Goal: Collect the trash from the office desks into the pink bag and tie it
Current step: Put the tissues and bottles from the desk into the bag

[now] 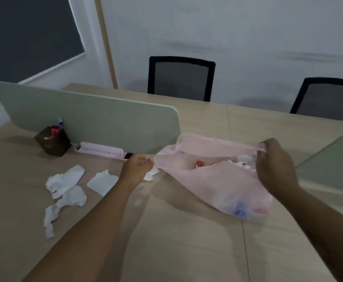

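The thin pink bag (223, 186) lies on the wooden desk (186, 241), its mouth stretched wide. My left hand (136, 167) grips the left handle of the bag and my right hand (276, 165) grips the right handle. Inside the bag I see red, white and blue trash. Several crumpled white tissues (65, 187) lie on the desk to the left of my left arm, a flatter one (102, 182) is closer to it, and a small white scrap (151, 175) pokes out just beside my left hand.
A grey-green divider panel (89, 121) stands behind the bag, with a dark faceted pen holder (52, 142) and a pink tray (101, 150) at its foot. Another panel (333, 165) is at the right. Two black mesh chairs (180, 78) stand beyond the desk.
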{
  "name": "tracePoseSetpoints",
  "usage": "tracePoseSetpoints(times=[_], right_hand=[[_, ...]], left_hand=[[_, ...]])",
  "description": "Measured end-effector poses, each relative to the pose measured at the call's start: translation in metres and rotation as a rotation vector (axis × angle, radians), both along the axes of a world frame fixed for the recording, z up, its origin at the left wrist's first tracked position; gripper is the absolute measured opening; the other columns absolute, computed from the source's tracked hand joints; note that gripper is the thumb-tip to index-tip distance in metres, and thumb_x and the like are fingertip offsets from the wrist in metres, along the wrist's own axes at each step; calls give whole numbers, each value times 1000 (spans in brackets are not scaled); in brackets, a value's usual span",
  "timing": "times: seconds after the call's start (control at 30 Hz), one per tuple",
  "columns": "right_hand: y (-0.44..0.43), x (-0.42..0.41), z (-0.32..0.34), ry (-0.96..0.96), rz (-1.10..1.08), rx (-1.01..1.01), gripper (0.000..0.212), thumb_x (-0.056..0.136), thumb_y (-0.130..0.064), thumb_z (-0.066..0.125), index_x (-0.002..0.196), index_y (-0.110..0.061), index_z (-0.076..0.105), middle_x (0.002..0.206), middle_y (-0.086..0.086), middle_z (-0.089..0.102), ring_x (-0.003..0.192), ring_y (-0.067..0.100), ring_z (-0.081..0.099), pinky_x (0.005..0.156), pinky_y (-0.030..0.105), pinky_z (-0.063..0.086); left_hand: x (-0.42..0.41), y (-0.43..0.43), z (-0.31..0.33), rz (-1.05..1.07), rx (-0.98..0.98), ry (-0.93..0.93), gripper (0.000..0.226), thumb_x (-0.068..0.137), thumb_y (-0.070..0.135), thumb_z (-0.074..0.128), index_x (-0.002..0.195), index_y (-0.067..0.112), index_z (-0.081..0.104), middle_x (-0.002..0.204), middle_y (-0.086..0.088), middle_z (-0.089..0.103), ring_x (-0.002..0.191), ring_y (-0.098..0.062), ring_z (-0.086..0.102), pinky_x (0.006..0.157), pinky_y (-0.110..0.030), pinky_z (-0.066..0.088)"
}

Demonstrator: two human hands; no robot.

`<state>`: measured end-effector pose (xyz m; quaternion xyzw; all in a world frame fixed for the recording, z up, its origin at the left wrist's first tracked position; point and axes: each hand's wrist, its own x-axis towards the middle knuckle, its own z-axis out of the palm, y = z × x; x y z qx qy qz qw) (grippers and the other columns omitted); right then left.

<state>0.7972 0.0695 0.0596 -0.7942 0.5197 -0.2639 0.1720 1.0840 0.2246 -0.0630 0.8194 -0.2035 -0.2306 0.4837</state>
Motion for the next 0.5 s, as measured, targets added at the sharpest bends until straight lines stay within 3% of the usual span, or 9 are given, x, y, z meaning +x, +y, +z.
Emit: tracePoseSetpoints(times=[0.13, 0.27, 0.4, 0.5], right_hand=[[34, 46, -34, -23, 144, 25, 20, 100, -22, 34, 108, -14, 51, 82, 7, 60, 72, 30, 55, 63, 35, 40], [50, 65, -61, 25, 145, 30, 23, 100, -26, 31, 105, -16, 51, 71, 3, 59, 61, 24, 56, 55, 33, 43], [50, 57, -79, 68, 28, 67, 30, 100, -35, 28, 107, -16, 51, 71, 2, 59, 64, 27, 57, 62, 35, 45], [50, 47, -81, 97, -41, 76, 28, 100, -32, 30, 102, -14, 51, 75, 7, 57, 72, 34, 56, 74, 43, 50]], left_hand=[[35, 57, -42, 68, 360, -250, 58, 89, 58, 58, 132, 19, 54, 130, -8, 60, 121, -32, 52, 98, -42, 46], [55, 94, -78, 28, 693, -367, 84, 82, 69, 55, 152, 34, 24, 161, -5, 23, 143, -39, 22, 114, -52, 25], [59, 88, -98, -145, 721, -440, 104, 72, 81, 54, 155, 42, 3, 166, -3, -4, 150, -41, 2, 119, -57, 11], [54, 60, -99, -285, 675, -531, 105, 73, 80, 55, 155, 44, -1, 166, -2, -12, 151, -38, -6, 119, -56, 5]])
